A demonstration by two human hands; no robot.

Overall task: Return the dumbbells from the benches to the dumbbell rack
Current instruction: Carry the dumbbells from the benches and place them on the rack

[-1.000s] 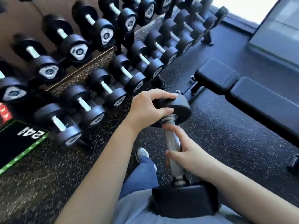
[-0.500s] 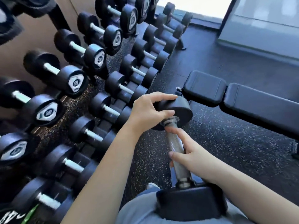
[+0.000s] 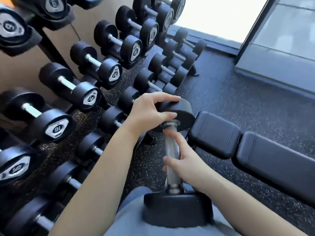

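Observation:
I carry a black dumbbell (image 3: 172,150) with a knurled steel handle, held lengthways in front of my body, its near head against my shirt. My left hand (image 3: 148,111) clasps the edge of its far head. My right hand (image 3: 185,160) wraps the handle from the right. The dumbbell rack (image 3: 51,48) fills the left side, with several black dumbbells on its tiers, silver number plates on their ends. A dark padded bench (image 3: 255,150) lies to the right of the carried dumbbell, nothing on the part I see.
Speckled black rubber floor (image 3: 238,99) spreads between rack and bench. A raised grey platform (image 3: 281,57) stands at the back right under a bright window. The rack's foot (image 3: 195,72) juts out onto the floor at its far end.
My view has swung left and closer to the rack, so its upper tier now looms at the left. Both hands keep the same hold on the dumbbell.

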